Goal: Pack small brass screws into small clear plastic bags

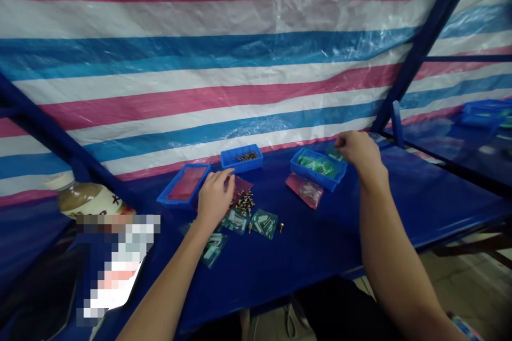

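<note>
My left hand (215,195) is above the table with its fingers apart, holding nothing I can see. It is beside a pink plastic bag (242,185) and a pile of brass-coloured screw-like fittings (245,202). Several small green bags of parts lie near that wrist, one (264,223) flat with a loose fitting (281,227) to its right. At the back right, my right hand (360,153) has its fingers pinched together at a small green plastic bag (335,153), just past a blue bin (337,178) of similar green bags. Its fingertips are slightly blurred.
A blue bin (170,202) with pink bags stands left; another blue bin (242,164) holds small metal parts. A pink bag (305,191) lies before the right bin. A bottle (86,197) and a pixelated phone-like object (124,277) are at left. Striped sheeting (240,80) backs the blue table (312,256).
</note>
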`<state>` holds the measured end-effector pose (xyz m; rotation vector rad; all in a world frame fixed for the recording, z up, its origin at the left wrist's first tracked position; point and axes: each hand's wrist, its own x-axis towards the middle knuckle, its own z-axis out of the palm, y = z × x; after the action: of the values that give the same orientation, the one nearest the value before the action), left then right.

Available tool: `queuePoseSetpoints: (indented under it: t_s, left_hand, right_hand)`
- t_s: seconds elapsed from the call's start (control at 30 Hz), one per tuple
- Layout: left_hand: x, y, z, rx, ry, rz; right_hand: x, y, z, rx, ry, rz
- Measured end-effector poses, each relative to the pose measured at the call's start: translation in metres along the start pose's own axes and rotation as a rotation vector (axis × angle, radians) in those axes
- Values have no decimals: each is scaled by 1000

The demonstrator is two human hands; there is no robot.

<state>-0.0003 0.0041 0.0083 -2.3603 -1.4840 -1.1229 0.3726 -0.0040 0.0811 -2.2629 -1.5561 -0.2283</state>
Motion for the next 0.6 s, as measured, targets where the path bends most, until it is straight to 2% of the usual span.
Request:
queuePoseSetpoints:
  t_s: [0.3, 0.5, 0.6]
  left_hand:
    - [-1, -3, -1, -33, -37, -39]
    - [-2, 2, -1, -7, -276, 26]
    - [-3, 4, 1, -3, -335, 58]
  right_hand:
    - [1, 9, 2, 79, -101, -38]
    - [0, 5, 7, 35, -221, 41]
    - [1, -2, 9, -7, -262, 74]
